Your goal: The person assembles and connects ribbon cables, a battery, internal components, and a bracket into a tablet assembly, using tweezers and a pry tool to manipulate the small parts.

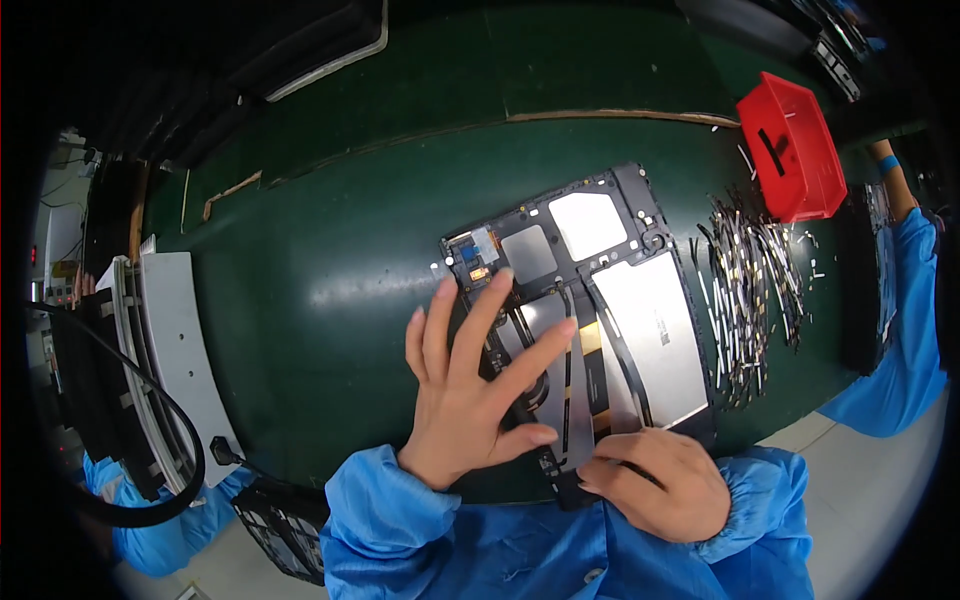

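Observation:
An opened tablet-like device (528,254) lies at a slant on the green table, its black frame, silver plates and copper-coloured strips exposed. My left hand (465,390) rests over its left edge, fingers spread, with nothing held. At the near edge of the device, my right hand (665,485) is closed, thumb and fingertips pinched together. A thin black cable (618,345) runs down across the silver plate to these fingers, which appear to grip its near end; the fingertips partly hide it. Another black cable (568,390) lies between my hands.
Many black and white cable strips (745,300) are heaped right of the device. Behind them stands a red bin (800,150). Stacked grey panels (180,350) and a looped black cable (195,440) are on the left. Blue-sleeved people (905,300) work at the sides.

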Action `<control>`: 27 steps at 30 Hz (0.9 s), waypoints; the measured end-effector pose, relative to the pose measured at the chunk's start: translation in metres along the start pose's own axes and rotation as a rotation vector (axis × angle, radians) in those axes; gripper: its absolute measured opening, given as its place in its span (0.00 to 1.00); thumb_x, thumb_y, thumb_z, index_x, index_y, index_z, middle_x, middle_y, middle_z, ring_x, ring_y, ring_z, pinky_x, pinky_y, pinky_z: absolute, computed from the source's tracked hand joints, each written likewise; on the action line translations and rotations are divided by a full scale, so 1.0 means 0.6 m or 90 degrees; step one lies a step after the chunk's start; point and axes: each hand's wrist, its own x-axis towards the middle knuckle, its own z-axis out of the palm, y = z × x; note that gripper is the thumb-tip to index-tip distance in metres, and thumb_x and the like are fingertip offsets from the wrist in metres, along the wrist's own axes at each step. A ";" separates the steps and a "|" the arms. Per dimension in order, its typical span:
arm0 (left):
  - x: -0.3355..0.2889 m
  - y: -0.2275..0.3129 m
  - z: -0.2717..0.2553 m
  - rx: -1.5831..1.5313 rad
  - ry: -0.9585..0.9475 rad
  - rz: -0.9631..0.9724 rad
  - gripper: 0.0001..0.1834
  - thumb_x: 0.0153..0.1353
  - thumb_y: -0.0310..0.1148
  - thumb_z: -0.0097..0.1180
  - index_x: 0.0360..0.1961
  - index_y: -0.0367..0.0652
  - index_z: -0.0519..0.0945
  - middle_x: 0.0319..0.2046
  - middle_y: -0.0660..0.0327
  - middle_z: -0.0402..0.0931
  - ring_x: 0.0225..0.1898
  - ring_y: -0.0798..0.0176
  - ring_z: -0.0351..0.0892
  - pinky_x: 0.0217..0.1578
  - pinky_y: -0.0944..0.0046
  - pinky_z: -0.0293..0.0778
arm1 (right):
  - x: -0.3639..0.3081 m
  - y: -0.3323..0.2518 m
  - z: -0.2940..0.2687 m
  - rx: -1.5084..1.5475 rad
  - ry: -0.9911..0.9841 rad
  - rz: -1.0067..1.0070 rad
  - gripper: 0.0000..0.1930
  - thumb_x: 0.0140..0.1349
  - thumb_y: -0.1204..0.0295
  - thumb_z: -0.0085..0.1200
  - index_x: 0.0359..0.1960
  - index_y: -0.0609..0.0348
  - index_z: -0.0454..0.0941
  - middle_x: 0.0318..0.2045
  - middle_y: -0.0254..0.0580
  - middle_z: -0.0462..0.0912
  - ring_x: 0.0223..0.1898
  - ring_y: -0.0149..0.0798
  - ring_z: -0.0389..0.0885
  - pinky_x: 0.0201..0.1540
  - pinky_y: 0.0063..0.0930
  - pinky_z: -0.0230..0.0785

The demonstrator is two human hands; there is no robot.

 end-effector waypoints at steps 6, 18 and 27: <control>0.003 0.014 -0.007 0.023 -0.008 -0.035 0.34 0.63 0.63 0.22 0.53 0.63 0.77 0.65 0.45 0.50 0.66 0.35 0.40 0.62 0.40 0.32 | 0.004 -0.009 -0.001 -0.140 -0.090 0.014 0.25 0.52 0.51 0.57 0.44 0.57 0.79 0.16 0.29 0.68 0.20 0.29 0.66 0.23 0.19 0.62; -0.126 0.085 0.036 -0.376 0.020 -0.240 0.36 0.61 0.41 0.49 0.65 0.32 0.53 0.67 0.45 0.45 0.69 0.40 0.37 0.64 0.47 0.36 | -0.040 0.022 -0.040 -0.005 0.068 0.119 0.37 0.39 0.48 0.68 0.47 0.64 0.76 0.15 0.38 0.72 0.16 0.35 0.72 0.20 0.26 0.65; -0.151 0.122 0.037 -0.273 -0.026 -0.276 0.38 0.62 0.46 0.47 0.66 0.33 0.52 0.68 0.43 0.39 0.68 0.36 0.29 0.62 0.39 0.26 | -0.058 0.067 -0.051 -0.046 0.131 0.359 0.33 0.41 0.58 0.70 0.47 0.69 0.75 0.13 0.42 0.70 0.13 0.36 0.71 0.19 0.27 0.63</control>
